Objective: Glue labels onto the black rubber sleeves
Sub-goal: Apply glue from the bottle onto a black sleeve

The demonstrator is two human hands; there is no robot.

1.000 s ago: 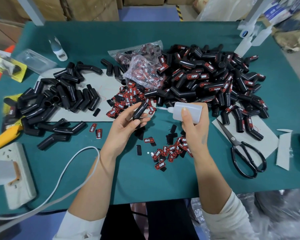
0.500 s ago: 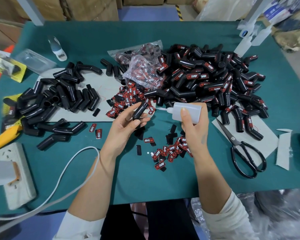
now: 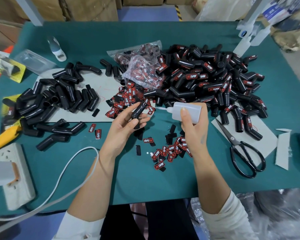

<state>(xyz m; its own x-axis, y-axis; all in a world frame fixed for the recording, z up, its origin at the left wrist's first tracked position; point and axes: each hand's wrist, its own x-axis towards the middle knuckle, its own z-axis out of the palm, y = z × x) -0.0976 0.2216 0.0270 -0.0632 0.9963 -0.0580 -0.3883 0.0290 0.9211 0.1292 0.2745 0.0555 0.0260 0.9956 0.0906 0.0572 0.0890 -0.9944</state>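
My left hand [image 3: 126, 127] holds one bent black rubber sleeve [image 3: 139, 110] between thumb and fingers above the table centre. My right hand [image 3: 195, 125] grips a white glue bottle [image 3: 187, 110] lying sideways, its thin nozzle pointing left toward the sleeve with a small gap between them. Loose red-and-black labels [image 3: 170, 151] lie scattered under my right hand. More labels [image 3: 125, 99] are heaped just beyond the held sleeve. Unlabelled sleeves [image 3: 59, 99] are piled at the left. Labelled sleeves [image 3: 211, 80] form a big heap at the right.
A clear bag of labels [image 3: 142, 66] sits mid-table. Black scissors [image 3: 241, 149] lie right of my right hand on grey card. A power strip [image 3: 16, 172], white cable [image 3: 73, 168] and yellow knife [image 3: 3, 137] are at the left. Another bottle [image 3: 56, 48] stands at the back left.
The bottle's nozzle has eased slightly away from the sleeve. Both hands otherwise stay in place.
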